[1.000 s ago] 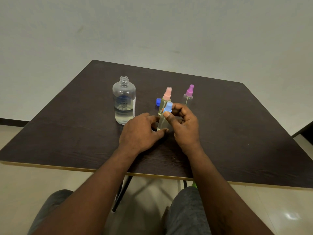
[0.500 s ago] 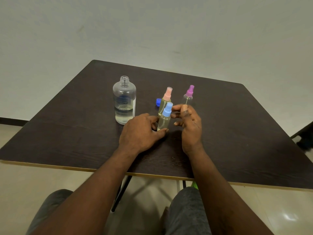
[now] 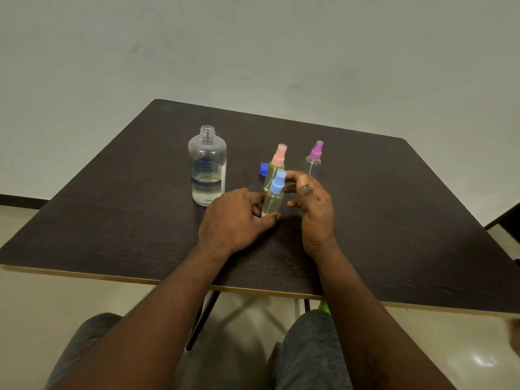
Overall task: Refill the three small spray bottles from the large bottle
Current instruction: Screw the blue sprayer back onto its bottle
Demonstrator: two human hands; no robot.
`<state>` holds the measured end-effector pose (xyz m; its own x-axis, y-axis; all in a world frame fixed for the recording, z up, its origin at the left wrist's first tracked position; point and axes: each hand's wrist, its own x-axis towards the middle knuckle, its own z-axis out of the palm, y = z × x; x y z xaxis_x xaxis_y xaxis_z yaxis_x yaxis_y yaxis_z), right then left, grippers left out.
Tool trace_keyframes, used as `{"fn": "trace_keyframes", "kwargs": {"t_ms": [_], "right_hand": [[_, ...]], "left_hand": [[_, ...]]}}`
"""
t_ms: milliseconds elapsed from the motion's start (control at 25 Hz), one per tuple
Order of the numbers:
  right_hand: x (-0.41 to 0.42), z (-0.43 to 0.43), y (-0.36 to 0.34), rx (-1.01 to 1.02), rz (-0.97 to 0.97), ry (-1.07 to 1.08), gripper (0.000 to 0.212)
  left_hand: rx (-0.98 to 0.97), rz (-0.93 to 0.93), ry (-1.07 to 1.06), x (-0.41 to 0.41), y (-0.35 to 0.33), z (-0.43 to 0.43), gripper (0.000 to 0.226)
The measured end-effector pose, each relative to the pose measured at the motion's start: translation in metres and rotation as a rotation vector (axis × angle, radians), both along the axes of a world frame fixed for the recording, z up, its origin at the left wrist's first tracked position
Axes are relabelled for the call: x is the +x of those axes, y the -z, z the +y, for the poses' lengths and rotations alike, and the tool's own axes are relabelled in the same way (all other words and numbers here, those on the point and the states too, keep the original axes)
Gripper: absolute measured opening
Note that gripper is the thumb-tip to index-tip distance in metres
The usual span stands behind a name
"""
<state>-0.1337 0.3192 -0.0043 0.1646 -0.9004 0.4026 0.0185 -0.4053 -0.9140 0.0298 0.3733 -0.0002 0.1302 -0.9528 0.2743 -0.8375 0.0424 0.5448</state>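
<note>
our left hand (image 3: pixel 233 218) grips the lower part of the blue-capped spray bottle (image 3: pixel 272 202), which stands upright on the dark table (image 3: pixel 394 206). our right hand (image 3: pixel 315 209) holds nothing, its fingers loosely curled just beside the blue cap. just behind stands the pink-capped spray bottle (image 3: pixel 277 161), with a loose blue lid (image 3: pixel 263 168) at its left. the purple-capped spray bottle (image 3: pixel 314 159) stands apart to the right. the large bottle (image 3: pixel 207 170), uncapped and about 1/3 full, stands at the left.
</note>
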Motion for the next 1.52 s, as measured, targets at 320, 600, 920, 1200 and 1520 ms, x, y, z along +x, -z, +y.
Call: {"fn": "trace_keyframes", "kwargs": {"t_ms": [320, 600, 920, 1200, 1520], "right_hand": [[0.001, -0.002, 0.003, -0.023, -0.001, 0.035, 0.02], [0.004, 0.005, -0.005, 0.029, 0.104, 0.008, 0.013], [0.003, 0.007, -0.006, 0.016, 0.094, -0.072, 0.018], [0.003, 0.007, -0.007, 0.081, 0.004, -0.157, 0.022], [0.003, 0.008, -0.009, 0.078, -0.034, -0.08, 0.017]], "left_hand": [[-0.002, -0.006, -0.001, 0.001, 0.001, -0.001, 0.027], [0.0, -0.007, -0.009, 0.0, -0.001, 0.001, 0.029], [-0.018, -0.026, -0.013, 0.0, 0.003, -0.001, 0.034], [-0.02, -0.016, -0.005, 0.0, 0.001, 0.0, 0.033], [-0.014, -0.029, -0.002, 0.0, 0.001, 0.001, 0.03]]}}
